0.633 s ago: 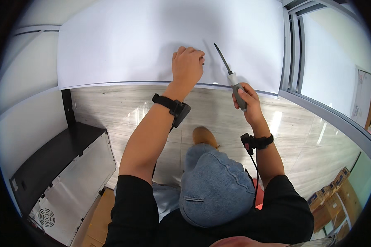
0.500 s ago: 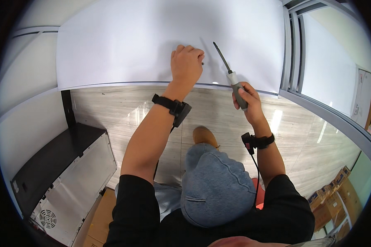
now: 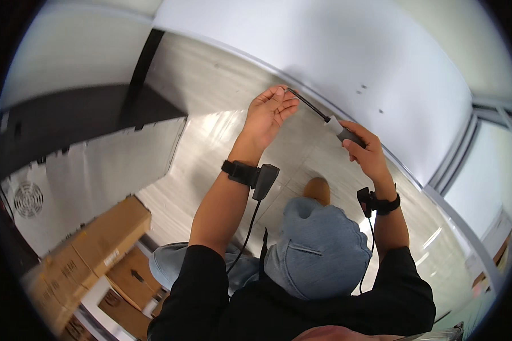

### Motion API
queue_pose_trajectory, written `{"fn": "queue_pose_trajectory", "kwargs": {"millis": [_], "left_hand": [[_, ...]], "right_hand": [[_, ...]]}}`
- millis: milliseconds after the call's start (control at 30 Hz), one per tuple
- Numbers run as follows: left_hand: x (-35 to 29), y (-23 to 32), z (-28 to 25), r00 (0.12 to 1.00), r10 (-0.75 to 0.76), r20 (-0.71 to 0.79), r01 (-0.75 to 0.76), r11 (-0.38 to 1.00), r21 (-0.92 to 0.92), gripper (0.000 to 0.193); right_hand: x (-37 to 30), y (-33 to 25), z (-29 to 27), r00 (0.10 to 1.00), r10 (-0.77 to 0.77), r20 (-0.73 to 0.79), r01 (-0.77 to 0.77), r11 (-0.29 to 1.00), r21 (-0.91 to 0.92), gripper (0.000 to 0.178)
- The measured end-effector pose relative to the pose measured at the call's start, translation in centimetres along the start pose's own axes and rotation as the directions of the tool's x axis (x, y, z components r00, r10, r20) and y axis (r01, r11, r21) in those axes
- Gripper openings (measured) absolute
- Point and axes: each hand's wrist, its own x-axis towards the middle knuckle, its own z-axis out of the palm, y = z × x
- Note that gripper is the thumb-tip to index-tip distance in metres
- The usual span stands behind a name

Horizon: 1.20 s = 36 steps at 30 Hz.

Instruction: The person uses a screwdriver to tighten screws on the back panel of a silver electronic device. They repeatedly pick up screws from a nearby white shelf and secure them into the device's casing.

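Observation:
My right hand (image 3: 367,149) grips the grey handle of a screwdriver (image 3: 313,108) with a pale collar and a dark metal shaft. Its shaft slants up and leftward to my left hand (image 3: 267,113). There the thumb and forefinger pinch together right at the screwdriver's tip, while the other fingers curl loosely. Whatever sits in that pinch is too small to make out. Both hands are held near the front edge of the white table (image 3: 347,45). A few tiny dark pieces (image 3: 380,111) lie on the tabletop beyond the screwdriver.
At the left stands a large black and grey metal cabinet (image 3: 96,170) with a round vent. Cardboard boxes (image 3: 91,250) sit below it. An aluminium frame rail (image 3: 458,221) runs down the right side. Cables hang from both wrist straps (image 3: 242,173).
My view has swung left, tilting the table edge. My left hand has left the tabletop, turned over and met the screwdriver's tip. The screwdriver now points more leftward, still in my right hand.

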Motion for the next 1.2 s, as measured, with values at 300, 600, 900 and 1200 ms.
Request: {"fn": "queue_pose_trajectory", "kwargs": {"millis": [300, 600, 900, 1200], "left_hand": [[-7.7, 4.0, -12.0, 0.95, 0.158, -0.268, -0.203, 0.968, -0.15, 0.014], [-12.1, 4.7, -19.4, 0.85, 0.228, -0.474, -0.334, 0.931, -0.15, 0.015], [-13.9, 4.8, -23.6, 0.815, 0.212, -0.54, -0.349, 0.923, -0.164, 0.016], [-13.5, 8.7, -27.6, 0.811, 0.254, -0.527, -0.454, 0.841, -0.293, 0.018]], "right_hand": [[5.5, -3.4, 11.0, 0.946, 0.02, 0.324, 0.067, 0.964, -0.257, 0.033], [7.7, -6.6, 19.8, 0.858, -0.024, 0.513, 0.313, 0.816, -0.485, 0.032], [9.0, -7.9, 25.3, 0.812, 0.015, 0.584, 0.41, 0.698, -0.588, 0.029], [9.7, -11.5, 31.3, 0.77, -0.034, 0.637, 0.587, 0.429, -0.687, 0.033]]}}
